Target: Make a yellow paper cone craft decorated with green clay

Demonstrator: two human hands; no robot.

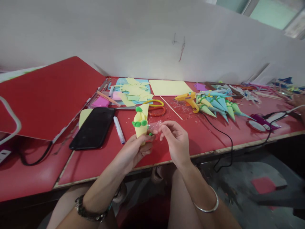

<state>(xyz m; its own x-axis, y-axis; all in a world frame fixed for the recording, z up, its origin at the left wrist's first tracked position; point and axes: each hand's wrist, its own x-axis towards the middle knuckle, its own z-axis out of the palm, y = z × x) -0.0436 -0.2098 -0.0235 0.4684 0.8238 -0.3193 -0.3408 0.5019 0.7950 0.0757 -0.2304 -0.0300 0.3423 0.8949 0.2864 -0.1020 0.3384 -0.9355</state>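
My left hand is closed around the lower tip of a yellow paper cone, held upright over the red table. Green rounded pieces sit across the cone's front, with another green piece near its top. A small dark green bit shows by my left fingers. To the right, my right hand pinches a small clear plastic piece, which reaches toward the cone's side. Whether the plastic touches the cone, I cannot tell. Behind the cone lie scissors with yellow and red handles.
A black phone and a white marker lie left. Yellow paper scraps are at the back. A yellow glue gun rests beside a pile of finished-looking cones; its black cord hangs over the edge. Another person's hand is far right.
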